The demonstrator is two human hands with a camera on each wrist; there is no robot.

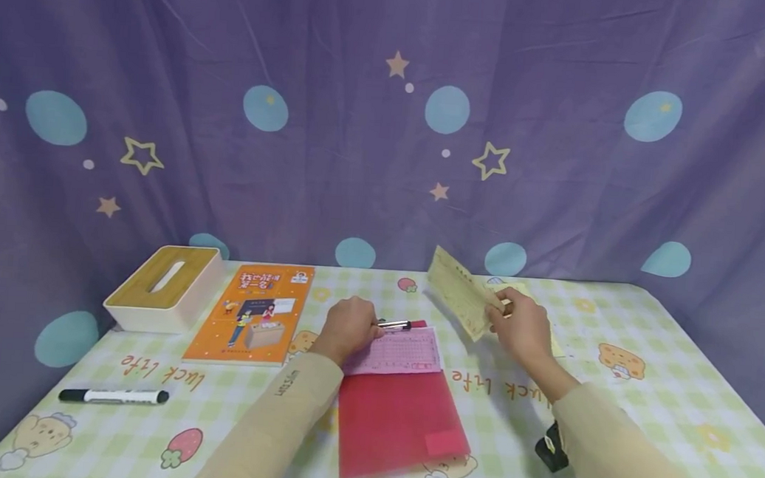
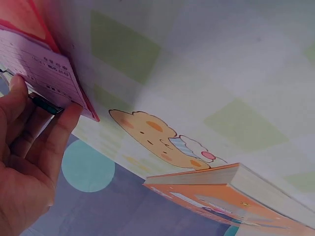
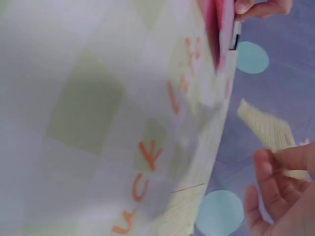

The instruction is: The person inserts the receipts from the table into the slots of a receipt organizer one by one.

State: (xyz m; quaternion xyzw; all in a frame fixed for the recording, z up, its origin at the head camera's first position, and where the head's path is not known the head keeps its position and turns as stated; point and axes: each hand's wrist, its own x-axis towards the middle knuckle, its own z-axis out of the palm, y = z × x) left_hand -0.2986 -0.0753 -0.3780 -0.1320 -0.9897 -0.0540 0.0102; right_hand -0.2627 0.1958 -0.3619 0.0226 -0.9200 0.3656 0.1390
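At the top of a red folder (image 1: 396,425), my left hand (image 1: 348,327) curls its fingers at a black and silver clip (image 1: 395,324). A pink printed form (image 1: 398,350) lies over the folder's upper part. In the left wrist view, thumb and fingers pinch around the dark clip (image 2: 45,104) at the edge of the pink form (image 2: 42,69). My right hand (image 1: 521,326) pinches a yellow printed slip (image 1: 461,293) by one end, raised above the table and tilted. Another yellow slip (image 3: 179,211) lies on the table below that hand.
To the left stand a tissue box (image 1: 180,310) with a wooden lid and an orange book (image 1: 250,315). A black and white marker (image 1: 114,396) lies at the front left. Beside my right sleeve is a black object (image 1: 550,449), partly covered. A purple curtain (image 1: 333,176) hangs behind the table.
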